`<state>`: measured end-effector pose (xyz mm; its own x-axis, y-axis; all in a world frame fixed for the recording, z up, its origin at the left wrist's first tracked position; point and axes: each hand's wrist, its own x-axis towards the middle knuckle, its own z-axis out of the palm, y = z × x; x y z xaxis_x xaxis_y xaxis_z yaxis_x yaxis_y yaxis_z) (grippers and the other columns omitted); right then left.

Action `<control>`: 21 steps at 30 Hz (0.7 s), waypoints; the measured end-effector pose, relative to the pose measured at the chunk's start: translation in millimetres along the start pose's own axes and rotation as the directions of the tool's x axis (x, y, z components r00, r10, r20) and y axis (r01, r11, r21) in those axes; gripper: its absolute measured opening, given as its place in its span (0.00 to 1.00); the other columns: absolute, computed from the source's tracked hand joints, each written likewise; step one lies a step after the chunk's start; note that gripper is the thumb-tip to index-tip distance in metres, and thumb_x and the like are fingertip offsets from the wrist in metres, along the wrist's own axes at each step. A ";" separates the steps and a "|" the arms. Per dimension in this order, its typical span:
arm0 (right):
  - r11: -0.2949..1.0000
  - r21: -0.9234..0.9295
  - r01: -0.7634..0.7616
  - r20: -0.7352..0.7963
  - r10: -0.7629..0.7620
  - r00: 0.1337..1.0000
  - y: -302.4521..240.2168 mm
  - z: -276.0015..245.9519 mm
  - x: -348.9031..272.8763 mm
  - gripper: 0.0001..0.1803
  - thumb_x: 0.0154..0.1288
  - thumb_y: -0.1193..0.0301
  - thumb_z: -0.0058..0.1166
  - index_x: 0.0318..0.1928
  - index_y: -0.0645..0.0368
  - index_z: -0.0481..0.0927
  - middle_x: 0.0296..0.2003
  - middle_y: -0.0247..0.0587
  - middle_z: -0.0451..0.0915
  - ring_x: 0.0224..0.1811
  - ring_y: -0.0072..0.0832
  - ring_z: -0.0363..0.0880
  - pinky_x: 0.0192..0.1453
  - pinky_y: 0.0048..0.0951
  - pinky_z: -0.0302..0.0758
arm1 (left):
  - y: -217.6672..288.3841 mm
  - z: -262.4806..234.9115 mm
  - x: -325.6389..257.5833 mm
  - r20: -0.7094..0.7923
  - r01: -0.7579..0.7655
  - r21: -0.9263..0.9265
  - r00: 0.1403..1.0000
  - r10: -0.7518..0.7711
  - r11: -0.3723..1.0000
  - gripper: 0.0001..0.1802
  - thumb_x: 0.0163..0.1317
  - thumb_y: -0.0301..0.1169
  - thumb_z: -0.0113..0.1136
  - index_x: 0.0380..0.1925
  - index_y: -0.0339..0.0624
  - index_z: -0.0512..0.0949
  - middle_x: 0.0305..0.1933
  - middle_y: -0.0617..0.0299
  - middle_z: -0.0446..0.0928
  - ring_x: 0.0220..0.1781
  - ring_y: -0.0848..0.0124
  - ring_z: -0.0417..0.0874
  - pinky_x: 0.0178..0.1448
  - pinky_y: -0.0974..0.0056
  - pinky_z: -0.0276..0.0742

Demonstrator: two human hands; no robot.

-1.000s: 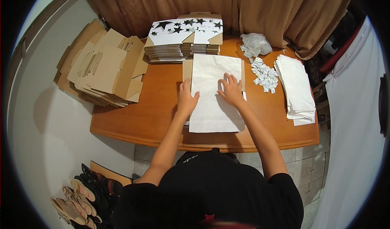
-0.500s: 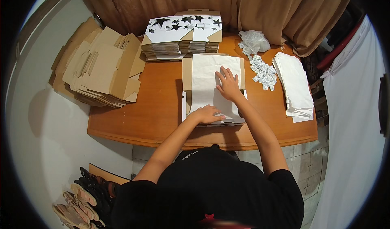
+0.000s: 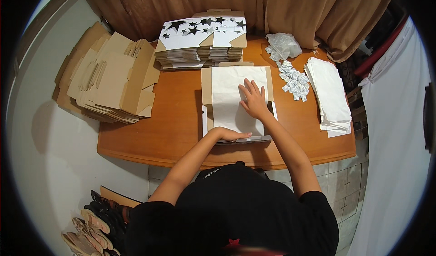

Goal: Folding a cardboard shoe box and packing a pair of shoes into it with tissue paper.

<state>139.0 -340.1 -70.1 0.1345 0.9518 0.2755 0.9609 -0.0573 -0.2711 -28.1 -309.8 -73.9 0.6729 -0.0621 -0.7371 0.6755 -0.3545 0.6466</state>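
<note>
An open cardboard box [image 3: 206,89], brown inside and white outside, sits on the wooden table in front of me. A sheet of white paper [image 3: 225,92] lies across its inside and up over the raised lid. My right hand [image 3: 253,100] rests on the upper part of the sheet, fingers spread and nothing gripped. Along the near edge of the box lies my left hand [image 3: 230,135], its fingers stretched out flat over the lower end of the paper.
Flat brown cardboard boxes [image 3: 109,79] are stacked on the left. Behind stands a pile of folded white boxes with black stars [image 3: 200,33]. To the right are small white packets [image 3: 294,81], a clear plastic bag [image 3: 284,46] and a stack of white paper [image 3: 328,95].
My right hand has slid slightly down the sheet. The left hand has moved a little nearer to me, onto the box's front edge, its fingers now straighter. The lid sits slightly lower.
</note>
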 end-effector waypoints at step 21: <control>1.000 0.011 0.013 -0.102 -0.012 0.995 -7.3 -3.3 -8.5 0.33 0.53 0.64 0.58 0.60 0.50 0.64 0.67 0.45 0.50 0.69 0.46 0.46 0.64 0.65 0.43 | 9.4 -11.3 -1.4 -0.038 -0.166 0.018 0.985 0.166 0.986 0.53 0.55 0.71 0.33 0.64 0.32 0.55 0.69 0.41 0.51 0.72 0.52 0.49 0.72 0.58 0.44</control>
<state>131.7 -348.8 -67.4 0.1473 0.9166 0.3716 0.9597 -0.0415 -0.2779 -19.3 -302.5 -64.6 0.7868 -0.0851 -0.6114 0.5491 -0.3559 0.7562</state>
